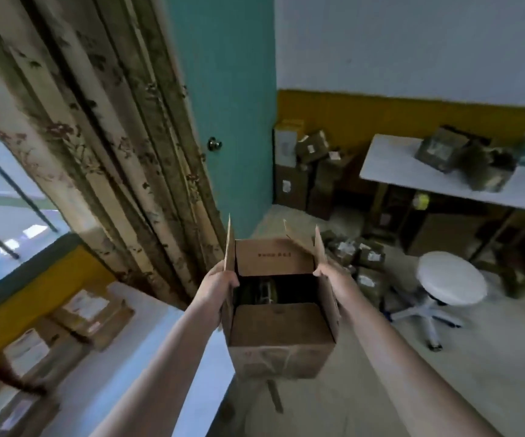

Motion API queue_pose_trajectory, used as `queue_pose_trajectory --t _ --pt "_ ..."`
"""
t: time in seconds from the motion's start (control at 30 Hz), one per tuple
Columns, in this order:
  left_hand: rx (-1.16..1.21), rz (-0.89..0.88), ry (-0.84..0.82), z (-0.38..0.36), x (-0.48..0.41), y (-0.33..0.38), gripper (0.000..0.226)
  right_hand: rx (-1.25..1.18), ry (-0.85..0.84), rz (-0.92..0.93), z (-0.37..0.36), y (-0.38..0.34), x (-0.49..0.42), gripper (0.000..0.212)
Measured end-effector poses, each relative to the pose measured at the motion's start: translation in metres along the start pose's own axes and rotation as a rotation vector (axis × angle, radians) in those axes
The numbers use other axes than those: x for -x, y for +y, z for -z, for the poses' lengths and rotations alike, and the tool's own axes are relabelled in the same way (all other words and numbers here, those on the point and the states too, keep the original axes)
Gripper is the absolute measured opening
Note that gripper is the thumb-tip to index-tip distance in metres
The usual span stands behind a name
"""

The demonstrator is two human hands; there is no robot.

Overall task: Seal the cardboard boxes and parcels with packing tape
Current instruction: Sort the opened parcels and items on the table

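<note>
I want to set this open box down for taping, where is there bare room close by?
Free: the near table's white top between its flat boxes and its right edge; the floor below the held box, toward the stool. Crowded: the floor parcels by the far wall and the far table's right end.

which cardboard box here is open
The box held between the left hand and right hand: its flaps stand up, while the boxes by the wall look closed.

Matt brown cardboard box (281,335), patterned cloth curtain (103,146), seemingly glossy metal doorknob (214,143).
</note>
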State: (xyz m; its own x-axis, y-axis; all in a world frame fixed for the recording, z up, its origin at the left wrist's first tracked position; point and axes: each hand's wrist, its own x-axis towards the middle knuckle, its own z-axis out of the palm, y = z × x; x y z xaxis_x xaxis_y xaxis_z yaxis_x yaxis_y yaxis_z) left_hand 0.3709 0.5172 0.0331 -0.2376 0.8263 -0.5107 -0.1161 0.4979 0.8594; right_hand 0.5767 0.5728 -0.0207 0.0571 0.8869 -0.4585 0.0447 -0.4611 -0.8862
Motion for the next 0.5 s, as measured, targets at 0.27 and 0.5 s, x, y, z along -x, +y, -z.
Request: queue_pose_trajectory --t 0.27,0.5 --pt "-0.244 0.052 -0.18 -0.1 -0.047 0.019 0.03 -0.227 0.184 -0.032 0.098 0.002 -0.001 0.036" --pt "-0.324 0.069 -0.374 -0.177 -0.076 0.034 0.032 -0.403 0.412 -0.021 0.149 0.001 -0.005 0.029"
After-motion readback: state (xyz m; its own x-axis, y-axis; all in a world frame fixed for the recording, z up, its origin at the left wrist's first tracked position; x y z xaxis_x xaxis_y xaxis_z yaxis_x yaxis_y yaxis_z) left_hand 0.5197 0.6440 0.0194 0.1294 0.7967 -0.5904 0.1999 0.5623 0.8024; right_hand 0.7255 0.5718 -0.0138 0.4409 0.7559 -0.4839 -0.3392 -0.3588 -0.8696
